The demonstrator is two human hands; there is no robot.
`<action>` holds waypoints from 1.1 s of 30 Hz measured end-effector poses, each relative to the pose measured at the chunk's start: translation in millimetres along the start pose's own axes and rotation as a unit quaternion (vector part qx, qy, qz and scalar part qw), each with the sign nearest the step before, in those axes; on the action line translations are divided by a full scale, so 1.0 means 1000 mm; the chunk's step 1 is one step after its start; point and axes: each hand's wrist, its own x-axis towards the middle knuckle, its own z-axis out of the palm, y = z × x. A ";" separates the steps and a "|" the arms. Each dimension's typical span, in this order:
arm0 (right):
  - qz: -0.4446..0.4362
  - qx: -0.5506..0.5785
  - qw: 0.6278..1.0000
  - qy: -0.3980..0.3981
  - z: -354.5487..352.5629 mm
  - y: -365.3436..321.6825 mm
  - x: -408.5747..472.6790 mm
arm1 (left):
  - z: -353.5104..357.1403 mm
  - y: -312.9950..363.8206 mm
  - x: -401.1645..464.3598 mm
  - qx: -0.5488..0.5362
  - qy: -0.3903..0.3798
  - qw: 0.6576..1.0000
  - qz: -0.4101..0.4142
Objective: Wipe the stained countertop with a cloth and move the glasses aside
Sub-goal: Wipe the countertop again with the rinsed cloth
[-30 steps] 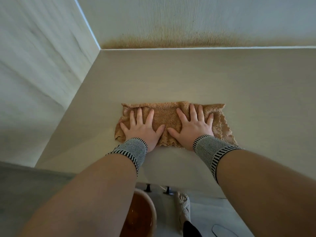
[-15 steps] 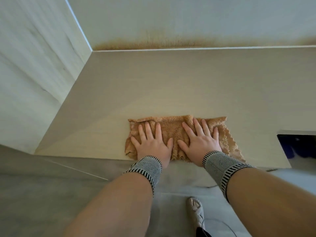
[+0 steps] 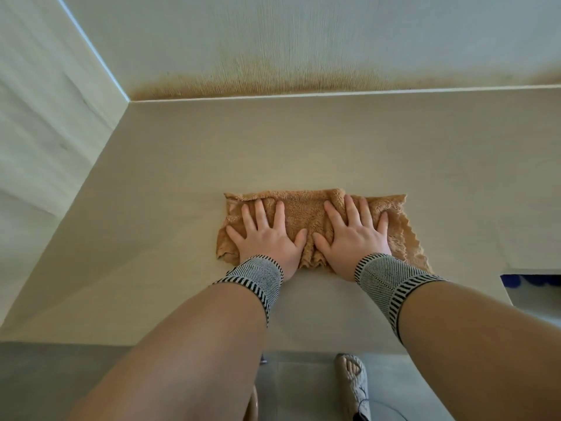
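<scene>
Left hand point(image 3: 267, 238) and right hand point(image 3: 353, 238), fingers spread, press cloth point(image 3: 306, 214) flat mid-frame; bare worktop point(image 3: 170, 183) runs to the stained back edge point(image 3: 273, 83).

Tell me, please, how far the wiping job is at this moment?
Done: nothing clearly; the countertop shows no marks around the cloth. In hand: left hand and right hand press flat on the brown cloth. Left: a brown stain band along the wall base above the far edge; no glasses are in view.
</scene>
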 end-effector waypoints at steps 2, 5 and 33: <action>-0.002 -0.002 1.000 0.001 -0.006 0.004 0.021 | -0.006 0.005 0.020 0.002 -0.002 1.000 -0.002; -0.006 -0.006 1.000 0.005 -0.014 0.011 0.052 | -0.013 0.015 0.050 0.005 -0.001 1.000 -0.002; -0.126 -0.002 0.991 0.034 -0.086 0.091 0.313 | -0.078 0.121 0.294 0.016 0.003 0.996 -0.083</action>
